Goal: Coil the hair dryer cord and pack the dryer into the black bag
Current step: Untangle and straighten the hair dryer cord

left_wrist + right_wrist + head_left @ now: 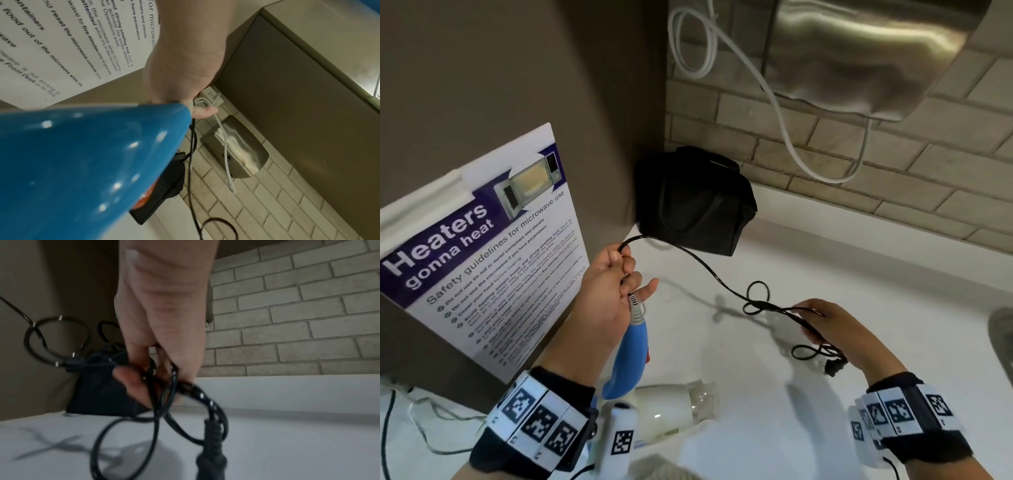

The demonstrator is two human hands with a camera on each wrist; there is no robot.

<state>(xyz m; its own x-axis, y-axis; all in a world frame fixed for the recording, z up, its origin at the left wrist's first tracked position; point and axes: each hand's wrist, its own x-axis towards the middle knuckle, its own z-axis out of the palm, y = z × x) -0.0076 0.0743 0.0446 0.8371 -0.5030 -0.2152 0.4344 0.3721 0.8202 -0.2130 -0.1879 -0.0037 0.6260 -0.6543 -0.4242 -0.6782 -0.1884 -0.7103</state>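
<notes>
The hair dryer hangs low over the white counter, its white body (671,407) down and its blue handle (630,356) up. My left hand (628,279) grips the top of the handle and the black cord (709,270) where it leaves it. The handle (82,162) fills the left wrist view. The cord arcs right to my right hand (813,323), which pinches several small loops (164,402). The plug (834,368) dangles below that hand. The black bag (695,202) stands in the back corner against the wall, beyond both hands; its opening is not visible.
A microwave safety poster (482,257) leans on the brown panel at left. A steel dispenser (859,58) and a looping white cable (791,137) hang on the brick wall. A sink rim (1001,335) shows at the right edge. Thin wires (431,421) lie at the lower left.
</notes>
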